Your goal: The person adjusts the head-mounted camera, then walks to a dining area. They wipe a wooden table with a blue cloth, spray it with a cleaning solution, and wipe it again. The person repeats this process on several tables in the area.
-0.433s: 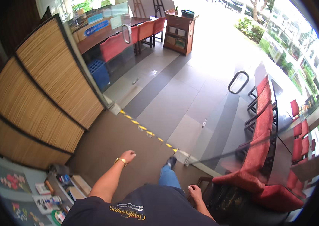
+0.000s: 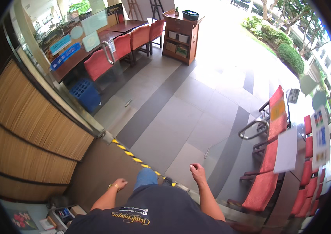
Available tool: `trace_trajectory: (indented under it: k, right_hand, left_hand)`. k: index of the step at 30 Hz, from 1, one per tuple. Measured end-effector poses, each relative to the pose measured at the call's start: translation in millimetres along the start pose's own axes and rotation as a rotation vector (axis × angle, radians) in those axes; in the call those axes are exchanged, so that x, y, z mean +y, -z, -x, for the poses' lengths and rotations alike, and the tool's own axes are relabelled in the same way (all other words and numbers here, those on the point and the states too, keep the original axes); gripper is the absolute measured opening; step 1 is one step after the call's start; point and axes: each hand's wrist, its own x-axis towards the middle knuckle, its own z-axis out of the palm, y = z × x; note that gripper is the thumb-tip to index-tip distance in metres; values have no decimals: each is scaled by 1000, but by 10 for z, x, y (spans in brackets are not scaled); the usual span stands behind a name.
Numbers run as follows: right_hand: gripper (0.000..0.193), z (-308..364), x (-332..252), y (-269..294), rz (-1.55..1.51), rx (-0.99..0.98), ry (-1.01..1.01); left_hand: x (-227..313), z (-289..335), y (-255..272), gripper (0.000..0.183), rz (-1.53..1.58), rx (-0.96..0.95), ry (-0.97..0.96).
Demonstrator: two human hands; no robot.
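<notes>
Right door handle [image 2: 251,137]: a metal loop on the clear glass leaf, ahead of and to the right of the nearer hand, apart from it.

Right hand [image 2: 197,171]: raised ahead over the tiled floor, where a moment ago it hung low by the side; fingers curled in, nothing seen in them. Whether the fingertips meet the palm I cannot tell.

Left hand [image 2: 120,183]: drawn back closer to the body than before, touching nothing, fingers bunched and half bent (too small to say whether they are apart); a gold band [image 2: 114,187] circles the wrist.

Striped threshold tape [image 2: 136,159]: now close in front of the body, with the jeans knee [image 2: 146,178] pushed up beside it. The dark shoe [image 2: 168,181] is on it or just beside; I cannot tell which.

Paper sheet [image 2: 286,150]: in plain view beyond the handle, before the red chairs [image 2: 260,192].

What the change means: the hands have swapped fore and aft, so I judge this to be walking, with neither hand engaged.
</notes>
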Motion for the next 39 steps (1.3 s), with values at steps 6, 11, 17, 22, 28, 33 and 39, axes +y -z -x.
trace_trajectory:
  k: [6,11,17,22,28,33,39]
  right_hand:
    - [20,-2013,-1412,377,-39,51,100]
    - [20,-3676,-1114,316,71,143,56]
    - [20,-5578,-1929,571,86,139,-36]
    - [21,-7703,-2370,1058,63,141,73]
    - [19,-10434,-4363,890,60,38,312]
    - [25,-12293,-6206,932,263,49,675]
    - [40,-14348,-7758,906,276,253,508]
  left_hand:
    - [-86,-1013,415,45,-25,-265,268]
    - [673,-2986,1292,45,-111,-232,235]
    - [3698,-5860,3150,39,233,156,-105]
    - [6239,-6488,4679,42,477,265,-327]
    - [5497,-8095,4308,43,329,242,-71]
    - [4595,-8149,3653,45,304,-98,521]
    - [4750,-8890,4720,33,530,-145,801]
